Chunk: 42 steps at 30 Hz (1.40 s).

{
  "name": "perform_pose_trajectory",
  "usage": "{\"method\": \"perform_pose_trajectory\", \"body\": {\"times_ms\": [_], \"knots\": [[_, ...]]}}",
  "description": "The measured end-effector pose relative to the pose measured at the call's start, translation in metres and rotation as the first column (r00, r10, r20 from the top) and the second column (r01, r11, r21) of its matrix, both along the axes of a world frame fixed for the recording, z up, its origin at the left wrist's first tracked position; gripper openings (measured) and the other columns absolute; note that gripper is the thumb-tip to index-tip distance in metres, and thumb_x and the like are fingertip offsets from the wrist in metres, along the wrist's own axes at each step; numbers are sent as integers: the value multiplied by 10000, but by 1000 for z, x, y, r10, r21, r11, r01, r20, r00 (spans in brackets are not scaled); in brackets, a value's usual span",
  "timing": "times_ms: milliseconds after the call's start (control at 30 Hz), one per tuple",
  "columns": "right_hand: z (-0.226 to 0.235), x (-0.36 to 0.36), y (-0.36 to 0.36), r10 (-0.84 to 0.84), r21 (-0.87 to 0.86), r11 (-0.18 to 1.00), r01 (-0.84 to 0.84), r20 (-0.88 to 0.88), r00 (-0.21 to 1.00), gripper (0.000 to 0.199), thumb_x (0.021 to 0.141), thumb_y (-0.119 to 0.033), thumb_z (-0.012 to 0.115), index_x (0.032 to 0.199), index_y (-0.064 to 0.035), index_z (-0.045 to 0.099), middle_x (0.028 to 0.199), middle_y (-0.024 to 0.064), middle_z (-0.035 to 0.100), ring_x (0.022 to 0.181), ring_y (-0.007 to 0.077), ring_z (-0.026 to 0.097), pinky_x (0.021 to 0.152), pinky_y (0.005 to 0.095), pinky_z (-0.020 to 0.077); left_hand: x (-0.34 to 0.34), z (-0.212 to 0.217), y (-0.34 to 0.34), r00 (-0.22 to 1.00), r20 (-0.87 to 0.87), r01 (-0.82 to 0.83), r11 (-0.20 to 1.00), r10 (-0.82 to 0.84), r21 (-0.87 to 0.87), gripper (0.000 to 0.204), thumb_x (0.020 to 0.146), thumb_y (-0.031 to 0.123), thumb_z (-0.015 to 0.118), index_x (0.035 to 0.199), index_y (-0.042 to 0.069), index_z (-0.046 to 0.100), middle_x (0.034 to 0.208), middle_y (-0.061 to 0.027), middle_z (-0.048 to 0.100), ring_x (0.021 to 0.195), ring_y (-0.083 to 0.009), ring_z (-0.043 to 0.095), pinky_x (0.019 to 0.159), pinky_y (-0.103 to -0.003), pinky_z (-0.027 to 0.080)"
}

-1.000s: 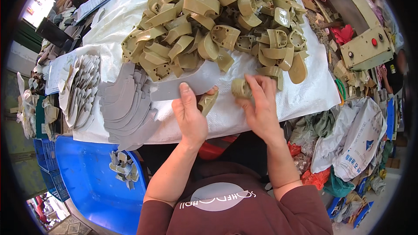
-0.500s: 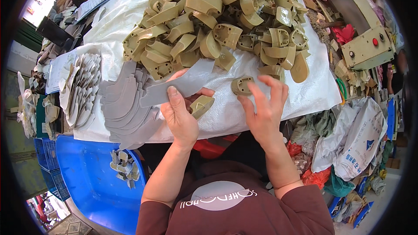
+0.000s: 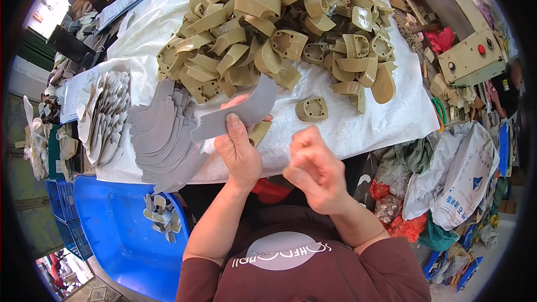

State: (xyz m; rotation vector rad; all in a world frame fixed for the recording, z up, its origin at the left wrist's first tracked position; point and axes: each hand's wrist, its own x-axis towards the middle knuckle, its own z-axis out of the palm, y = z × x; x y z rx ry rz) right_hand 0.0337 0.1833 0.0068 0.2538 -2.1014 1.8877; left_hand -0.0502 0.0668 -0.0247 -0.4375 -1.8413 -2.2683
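Observation:
My left hand (image 3: 239,159) pinches a curved grey sheet piece (image 3: 238,116) between its thumb on top and fingers beneath. A tan shoe heel (image 3: 259,132) shows beside that palm, mostly hidden by the hand; whether the lower fingers grip it I cannot tell. My right hand (image 3: 316,170) hovers near the table's front edge, its fingers curled in and nothing visible in them. Just beyond it a single tan heel (image 3: 312,109) stands on the white sheet with its holed face up. A fanned stack of similar grey pieces (image 3: 168,134) lies left of my left hand.
A large heap of tan heels (image 3: 279,28) covers the far middle of the white sheet (image 3: 291,145). Pale cut pieces (image 3: 104,117) are stacked farther left. A blue tub (image 3: 112,235) stands below left, a control box (image 3: 472,60) at right, and plastic bags (image 3: 453,173) below it.
My right hand has drawn back from the lone heel toward me, and its fingers have curled. My left hand has shifted slightly right, turning the grey piece more upright.

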Motion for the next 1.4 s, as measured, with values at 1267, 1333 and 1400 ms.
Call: {"method": "perform_pose_trajectory", "body": {"times_ms": [1267, 1333, 1400], "knots": [[-28, 44, 52, -56, 464, 883, -65, 243, 968, 64, 808, -46, 504, 759, -12, 527, 701, 124, 518, 682, 308, 520, 641, 396, 409, 5, 9, -29, 989, -128, 59, 988, -78, -144, 355, 983, 201, 371, 1140, -56, 559, 1157, -152, 541, 1128, -240, 480, 997, -378, 344], [-40, 47, 53, -44, 448, 893, -47, 189, 981, 133, 868, -99, 496, 778, -2, 497, 671, 93, 495, 590, 241, 497, 547, 331, 386, 5, 8, -31, 989, -109, 89, 988, -102, -124, 360, 981, 205, 376, 1152, -60, 547, 1185, -149, 528, 1155, -236, 466, 1025, -384, 324], [-49, 53, 56, -78, 338, 940, -45, 342, 936, 237, 913, -222, 510, 822, -3, 506, 657, 71, 493, 568, 186, 479, 531, 316, 377, 6, 6, -31, 989, -96, 106, 991, -114, -84, 355, 981, 208, 383, 1153, -58, 544, 1188, -148, 525, 1158, -236, 465, 1027, -383, 323]]}}
